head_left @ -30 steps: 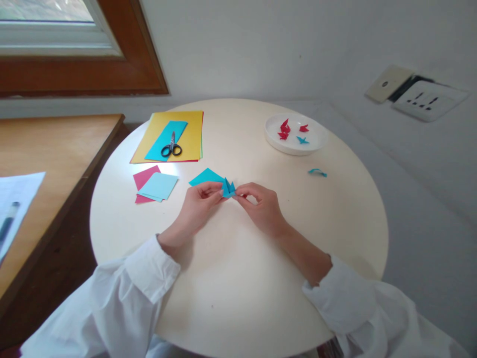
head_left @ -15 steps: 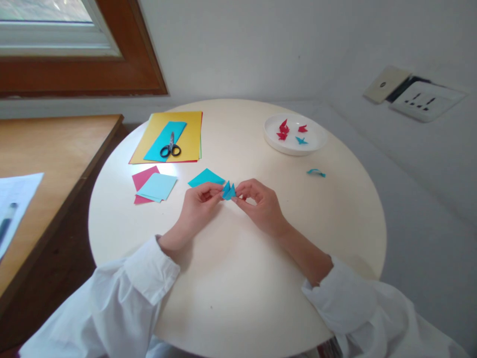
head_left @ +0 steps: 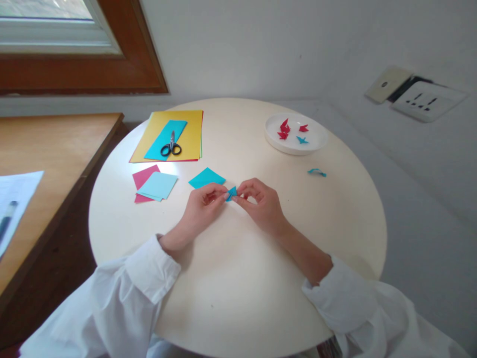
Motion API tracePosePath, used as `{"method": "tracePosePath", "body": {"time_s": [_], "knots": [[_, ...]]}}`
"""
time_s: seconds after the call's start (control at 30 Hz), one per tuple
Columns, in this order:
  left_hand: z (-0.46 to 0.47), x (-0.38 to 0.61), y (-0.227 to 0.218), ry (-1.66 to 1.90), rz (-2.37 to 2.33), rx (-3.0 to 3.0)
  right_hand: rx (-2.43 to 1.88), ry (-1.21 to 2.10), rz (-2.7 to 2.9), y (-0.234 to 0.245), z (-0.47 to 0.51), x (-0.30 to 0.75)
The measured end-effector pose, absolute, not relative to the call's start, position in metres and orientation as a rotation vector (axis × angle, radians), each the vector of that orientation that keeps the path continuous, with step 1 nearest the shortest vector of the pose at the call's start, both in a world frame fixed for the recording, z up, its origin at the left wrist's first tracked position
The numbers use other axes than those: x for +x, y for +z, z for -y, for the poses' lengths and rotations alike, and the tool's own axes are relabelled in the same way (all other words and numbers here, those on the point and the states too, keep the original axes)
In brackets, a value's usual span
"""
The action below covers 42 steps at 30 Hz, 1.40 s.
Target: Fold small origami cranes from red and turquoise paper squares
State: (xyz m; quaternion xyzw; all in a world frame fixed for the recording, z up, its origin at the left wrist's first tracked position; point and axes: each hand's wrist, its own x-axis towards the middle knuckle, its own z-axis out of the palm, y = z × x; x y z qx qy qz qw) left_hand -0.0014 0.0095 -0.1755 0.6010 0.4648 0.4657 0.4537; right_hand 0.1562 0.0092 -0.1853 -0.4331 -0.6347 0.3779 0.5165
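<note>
A small folded piece of blue origami paper (head_left: 231,193) is pinched between my two hands above the middle of the round table. My left hand (head_left: 206,206) grips its left side between thumb and forefinger. On its right side, my right hand (head_left: 262,205) does the same, other fingers curled. The fingertips cover part of the folds. Just behind my left hand lies a flat blue paper square (head_left: 207,178). To the left are light blue paper squares (head_left: 158,186) over pink paper squares (head_left: 144,177).
Black-handled scissors (head_left: 171,147) lie on a blue paper strip (head_left: 156,147) atop yellow sheets (head_left: 140,149). A white dish (head_left: 274,145) at the back right holds small red folded figures (head_left: 284,128) and a blue one (head_left: 302,140). A twisted blue paper scrap (head_left: 317,173) lies nearer.
The folded blue paper showed two upright points before; now one point shows, and my left fingers have closed over its left part. My hands have come slightly closer together.
</note>
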Motion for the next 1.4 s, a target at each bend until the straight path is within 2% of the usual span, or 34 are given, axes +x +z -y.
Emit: {"method": "tracePosePath", "body": {"time_s": [1.23,1.4], "knots": [[-0.0048,0.0021,-0.1756,1.134,-1.119,1.528,-1.065,0.780,1.629,-0.1853,-0.0095,0.1523],[-0.0068,0.0000,-0.1771,1.130,-1.144,1.528,-1.070,0.927,1.497,-0.1856,-0.0098,0.1508]]}}
